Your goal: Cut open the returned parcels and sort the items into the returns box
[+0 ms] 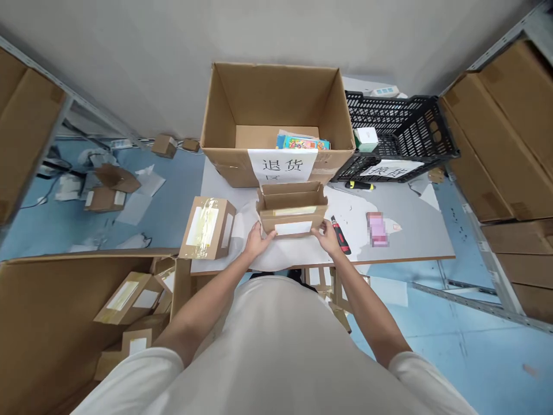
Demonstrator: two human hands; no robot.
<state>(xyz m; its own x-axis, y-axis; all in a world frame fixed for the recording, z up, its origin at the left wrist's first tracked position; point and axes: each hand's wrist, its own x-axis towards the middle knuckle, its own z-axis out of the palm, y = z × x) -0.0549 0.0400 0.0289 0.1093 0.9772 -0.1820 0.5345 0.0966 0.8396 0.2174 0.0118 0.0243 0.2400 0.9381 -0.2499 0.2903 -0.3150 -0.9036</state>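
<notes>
Your left hand (259, 241) and right hand (327, 237) grip a small, open-topped brown cardboard box (292, 219) between them, each closed on one of its lower near corners, thumb toward the labelled front. The box sits right between your hands, over the white counter (415, 225), its flaps raised.

It should handle as light and fairly stiff, judging by the thin board, though its floor is hidden, so you cannot tell whether contents add weight. The raised flaps will probably bend under pressure; the corners and side walls look the sounder hold. The dry board should grip well, while the glossy tape strip may be slicker.

Just right of your right hand lies a red-and-black utility knife (341, 235). Left of your left hand stands a taped brown carton (208, 227); beyond both hands is a large open cardboard box (230, 168).
</notes>
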